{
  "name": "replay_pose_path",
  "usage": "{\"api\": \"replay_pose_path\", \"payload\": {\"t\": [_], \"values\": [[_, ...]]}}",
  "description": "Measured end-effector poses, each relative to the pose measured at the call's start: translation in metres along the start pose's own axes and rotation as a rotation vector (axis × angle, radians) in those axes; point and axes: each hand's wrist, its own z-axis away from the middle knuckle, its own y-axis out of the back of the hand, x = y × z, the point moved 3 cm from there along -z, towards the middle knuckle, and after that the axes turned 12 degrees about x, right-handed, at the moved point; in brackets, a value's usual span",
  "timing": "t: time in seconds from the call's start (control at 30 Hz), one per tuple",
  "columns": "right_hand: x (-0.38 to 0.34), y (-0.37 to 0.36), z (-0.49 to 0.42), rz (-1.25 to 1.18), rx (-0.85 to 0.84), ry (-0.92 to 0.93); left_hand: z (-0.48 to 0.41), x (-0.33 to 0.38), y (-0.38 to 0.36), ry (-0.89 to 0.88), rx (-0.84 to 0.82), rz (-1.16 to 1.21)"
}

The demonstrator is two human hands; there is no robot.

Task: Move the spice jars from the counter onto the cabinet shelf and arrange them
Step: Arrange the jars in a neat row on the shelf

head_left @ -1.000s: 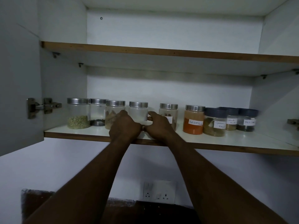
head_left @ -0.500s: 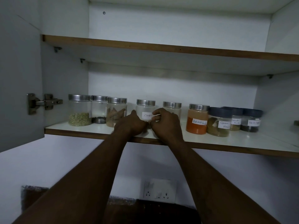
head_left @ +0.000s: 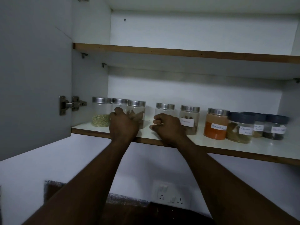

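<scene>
**Both hands up at the jar row on the lower shelf**

I had both arms stretched up and forward, wrists just past the brown front edge of the white lower cabinet shelf (head_left: 227,147). My left hand (head_left: 123,125) sat with its back toward me, fingers curled and thumb raised, right in front of the clear steel-lidded jar of brown bark pieces (head_left: 137,109). It hid the jar's lower left side, so I could not tell whether the fingers were closed on the glass or only lay against it. My right hand (head_left: 169,128) was also curled, knuckles to the left, in front of the nearly empty-looking clear jar with a steel lid (head_left: 165,109). Its base was hidden too, so whether I held it I cannot tell. The two hands were apart, a strip of bare shelf between them.

All the jars stood upright in one row. At the far left was a clear jar of pale green seeds (head_left: 100,116), with another steel-lidded jar (head_left: 119,103) just behind and beside it. Right of my right hand came:

- a labelled jar of dark brown pieces (head_left: 190,120)
- a jar of orange-red powder (head_left: 215,125)
- three dark-lidded labelled jars (head_left: 240,129) packed close — their handwriting was too blurred to read fully

A grey cabinet door (head_left: 32,78) hung open at the left on a metal hinge (head_left: 70,104). A white wall socket (head_left: 172,194) sat below.
</scene>
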Motion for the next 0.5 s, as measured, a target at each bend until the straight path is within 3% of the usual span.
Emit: {"api": "replay_pose_path", "payload": {"t": [0.1, 0.2, 0.5], "values": [[-0.017, -0.028, -0.006, 0.122, -0.09, -0.008, -0.011, 0.001, -0.006, 0.032, -0.163, -0.006], [-0.031, -0.044, -0.008, 0.18, -0.146, -0.005, -0.01, -0.001, -0.009, 0.038, -0.184, -0.053], [-0.033, -0.035, 0.003, 0.114, -0.047, -0.009, -0.029, -0.006, -0.017, 0.01, -0.448, -0.178]]}}
